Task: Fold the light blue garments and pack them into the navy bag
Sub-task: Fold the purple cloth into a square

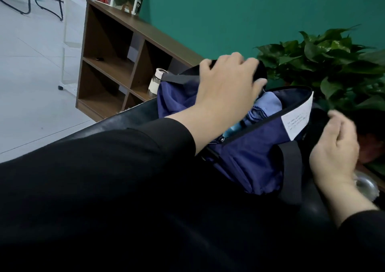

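Observation:
The navy bag [254,159] lies on a black surface in the middle right of the head view, its top open. Light blue garments [264,107] show inside the opening. My left hand [227,84] reaches over the bag and grips its far black edge, fingers curled over the rim. At the right end of the bag, my right hand [335,148] curls its fingers around a black strap or end piece; the image is blurred there. A white label [296,121] sits on the bag's near side.
A brown wooden shelf unit [108,63] stands to the left against the green wall, with a small jar [155,83] behind the bag. A leafy green plant [333,67] crowds the right side. Light tiled floor [31,73] lies at left.

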